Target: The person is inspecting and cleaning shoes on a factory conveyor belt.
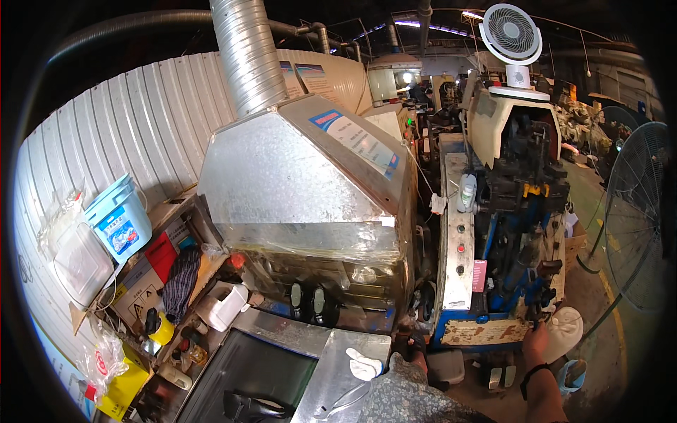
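Low at front of tall blue-and-cream metal machine (504,282): dark, narrow piece (539,310). Best held steady and square, knuckles clear of mechanism. Long axis seemingly near-upright, perhaps pointing upward; leading end, cannot tell. Right hand (536,340) at lower end, apparently grasping; left hand, too obscured to tell.

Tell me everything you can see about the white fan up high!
The white fan has a round head with a swirly grey grille and a darker middle. A white ring hugs the head, which leans a little sideways in the picture. Below are a short white stand and a wide, flat base. It looks like plastic. The base rests on the machine's cream cover. I can't tell whether it's spinning.
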`<act>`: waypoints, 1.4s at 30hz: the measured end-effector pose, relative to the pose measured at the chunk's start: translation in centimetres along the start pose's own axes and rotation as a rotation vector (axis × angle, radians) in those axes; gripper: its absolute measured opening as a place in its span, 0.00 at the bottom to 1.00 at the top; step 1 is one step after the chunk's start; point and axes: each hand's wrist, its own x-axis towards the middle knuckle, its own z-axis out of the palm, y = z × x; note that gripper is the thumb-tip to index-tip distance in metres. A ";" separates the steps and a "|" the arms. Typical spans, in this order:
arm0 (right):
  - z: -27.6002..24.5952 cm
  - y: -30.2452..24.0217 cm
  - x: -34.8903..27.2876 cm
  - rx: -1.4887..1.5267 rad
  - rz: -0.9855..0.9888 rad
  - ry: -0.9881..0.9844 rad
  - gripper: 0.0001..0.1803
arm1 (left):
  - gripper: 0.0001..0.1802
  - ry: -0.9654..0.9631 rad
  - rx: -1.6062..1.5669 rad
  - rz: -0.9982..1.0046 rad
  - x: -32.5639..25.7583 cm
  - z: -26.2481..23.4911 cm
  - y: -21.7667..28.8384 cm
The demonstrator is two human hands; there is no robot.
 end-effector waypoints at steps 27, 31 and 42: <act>5.9 4.2 5.1 -0.317 -0.044 -0.049 0.19 | 0.34 0.008 -0.530 -0.186 4.1 -0.1 -1.3; 6.2 8.3 6.6 -0.058 -0.352 0.042 0.23 | 0.41 0.028 -1.045 -0.344 12.0 3.2 1.7; 2.3 16.8 -6.4 -0.026 -0.201 -0.555 0.19 | 0.56 -0.028 -1.259 -0.814 22.7 8.9 12.6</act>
